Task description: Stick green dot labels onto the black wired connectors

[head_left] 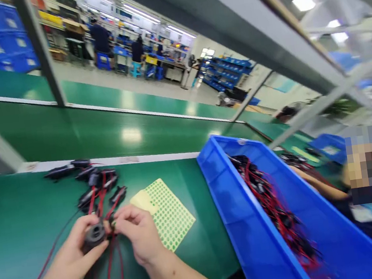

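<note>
My left hand (72, 253) is closed around a black round socket-like part (95, 234), its ringed end turned up toward me. Just to the right of it, my right hand (136, 228) pinches with thumb and fingertips at something small and dark that I cannot make out. Red and black wires (110, 273) run under and between both hands. Beyond my hands lies a loose group of black cylindrical parts (90, 177) with red leads. A pale yellow sheet of green dot stickers (170, 214) lies beside my right hand, partly covered by a smaller pale piece (142, 202).
A long blue bin (222, 208) on the right holds a tangle of black parts with red wires (277, 209). Past it, a co-worker's arm (322, 183) reaches over the bench. A green conveyor (110, 135) and metal posts stand beyond the green tabletop (10, 240).
</note>
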`<control>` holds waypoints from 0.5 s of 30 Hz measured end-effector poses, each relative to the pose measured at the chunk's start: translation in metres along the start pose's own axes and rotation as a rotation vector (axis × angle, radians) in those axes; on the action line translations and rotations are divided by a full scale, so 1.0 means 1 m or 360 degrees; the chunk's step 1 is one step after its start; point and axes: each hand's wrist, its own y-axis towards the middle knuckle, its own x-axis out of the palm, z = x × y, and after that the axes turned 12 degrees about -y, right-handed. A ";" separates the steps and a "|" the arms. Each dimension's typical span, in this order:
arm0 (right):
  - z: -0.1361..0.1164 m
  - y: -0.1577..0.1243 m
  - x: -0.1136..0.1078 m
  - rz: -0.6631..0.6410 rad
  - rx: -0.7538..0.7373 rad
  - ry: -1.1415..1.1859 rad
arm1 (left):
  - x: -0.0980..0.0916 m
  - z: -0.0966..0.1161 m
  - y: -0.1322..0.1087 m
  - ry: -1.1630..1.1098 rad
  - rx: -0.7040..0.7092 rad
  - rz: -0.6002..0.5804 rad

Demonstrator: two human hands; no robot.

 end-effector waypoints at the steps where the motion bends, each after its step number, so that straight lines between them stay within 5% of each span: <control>1: -0.001 0.000 0.000 -0.0034 -0.0026 -0.0037 | 0.001 0.003 -0.002 -0.0022 0.0023 -0.0036; 15: -0.006 -0.007 0.000 -0.0256 -0.0261 -0.0288 | 0.010 0.018 -0.003 -0.0084 0.0303 -0.0172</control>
